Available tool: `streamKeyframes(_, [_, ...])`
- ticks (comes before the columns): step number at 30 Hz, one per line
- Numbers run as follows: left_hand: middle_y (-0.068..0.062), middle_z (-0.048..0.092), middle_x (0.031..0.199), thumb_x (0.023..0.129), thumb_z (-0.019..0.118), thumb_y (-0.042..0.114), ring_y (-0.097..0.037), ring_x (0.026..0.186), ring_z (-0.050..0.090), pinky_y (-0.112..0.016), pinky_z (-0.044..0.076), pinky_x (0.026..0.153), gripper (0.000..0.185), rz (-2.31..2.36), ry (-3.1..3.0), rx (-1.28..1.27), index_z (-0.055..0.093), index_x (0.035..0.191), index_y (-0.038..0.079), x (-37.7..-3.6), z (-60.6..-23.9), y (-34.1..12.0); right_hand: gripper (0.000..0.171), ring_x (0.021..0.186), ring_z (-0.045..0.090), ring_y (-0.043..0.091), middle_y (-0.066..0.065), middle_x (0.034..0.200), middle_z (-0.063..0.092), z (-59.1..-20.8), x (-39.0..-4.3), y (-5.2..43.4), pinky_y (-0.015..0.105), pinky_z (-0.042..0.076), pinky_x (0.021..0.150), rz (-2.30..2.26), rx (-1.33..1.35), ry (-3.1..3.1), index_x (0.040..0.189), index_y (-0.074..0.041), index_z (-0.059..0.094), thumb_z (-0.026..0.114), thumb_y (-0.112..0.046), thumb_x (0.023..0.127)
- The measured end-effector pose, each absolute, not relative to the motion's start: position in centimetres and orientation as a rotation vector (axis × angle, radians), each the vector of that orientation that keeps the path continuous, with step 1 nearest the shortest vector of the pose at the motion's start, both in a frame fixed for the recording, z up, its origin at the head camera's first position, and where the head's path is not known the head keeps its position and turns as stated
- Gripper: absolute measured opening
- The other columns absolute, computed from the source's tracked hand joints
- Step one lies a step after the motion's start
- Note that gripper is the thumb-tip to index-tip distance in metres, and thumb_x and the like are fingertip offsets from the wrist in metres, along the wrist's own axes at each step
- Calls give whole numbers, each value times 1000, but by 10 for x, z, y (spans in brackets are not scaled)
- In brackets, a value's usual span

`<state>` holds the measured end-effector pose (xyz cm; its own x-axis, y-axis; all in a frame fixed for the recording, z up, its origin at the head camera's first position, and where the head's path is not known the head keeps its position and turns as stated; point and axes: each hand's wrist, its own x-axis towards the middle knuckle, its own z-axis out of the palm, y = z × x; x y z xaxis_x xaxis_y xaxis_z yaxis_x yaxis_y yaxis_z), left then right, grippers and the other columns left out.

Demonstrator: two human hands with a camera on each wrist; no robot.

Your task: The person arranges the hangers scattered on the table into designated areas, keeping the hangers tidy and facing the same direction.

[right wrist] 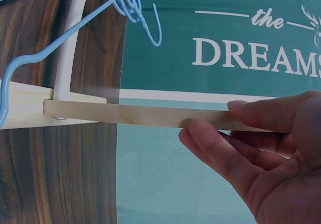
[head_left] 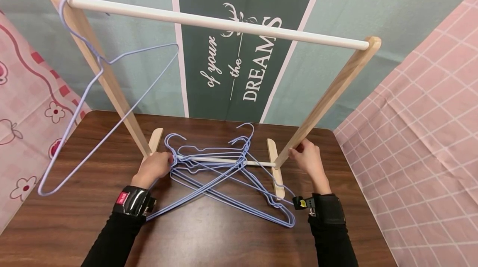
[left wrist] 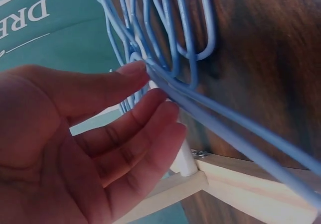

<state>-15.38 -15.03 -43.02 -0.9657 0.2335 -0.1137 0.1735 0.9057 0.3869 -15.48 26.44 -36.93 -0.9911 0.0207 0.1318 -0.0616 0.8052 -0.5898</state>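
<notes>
Backdrop: green cloth w/ "DREAMS" print behind; dark wood table [head_left: 74, 225] under both hands.
Rack: wooden clothes rack [head_left: 112, 80], white top rail running L–R above the hands.
Hanging: one blue hanger [head_left: 112, 105] hooked at the rail's far-left end, above and outside the left hand.
Pile: blue wire hangers [head_left: 228, 175] lie between the hands across the white lower bar [head_left: 257, 163]; long axes roughly L–R and crossing, hooks pointing away from the person toward the backdrop.
Left hand [head_left: 153, 167]: at the pile's left end by the rack foot; fingers [left wrist: 150, 128] nearly straight, touching the wires, nothing closed on yet.
Right hand [head_left: 308, 157]: fingers [right wrist: 220, 148] and thumb curled round the rack's right leg, steadying it.
Step (judged): picking up a hanger from the pile.
Next needs: one wire separated from the tangle, hook freed, lifted clear of the lower bar.
</notes>
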Motion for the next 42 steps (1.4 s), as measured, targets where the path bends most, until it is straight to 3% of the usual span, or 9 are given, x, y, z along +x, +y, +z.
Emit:
streamKeyframes(20, [-14, 60, 75, 70, 64, 4, -30, 66, 57, -43, 43, 51, 9, 536, 2896, 209, 56, 70, 9, -157, -442, -145, 22, 72, 62, 33, 25, 84, 62, -370, -156, 264, 36, 48, 56, 936, 28, -2858, 101, 10, 55, 61, -3, 84])
streamKeyframes(42, [-9, 56, 71, 68, 56, 0, -24, 63, 53, -38, 41, 52, 7, 597, 2848, 238, 55, 70, 7, -155, -440, -148, 23, 71, 62, 33, 24, 83, 62, -369, -156, 264, 35, 48, 56, 950, 26, -2856, 101, 10, 56, 60, -4, 84])
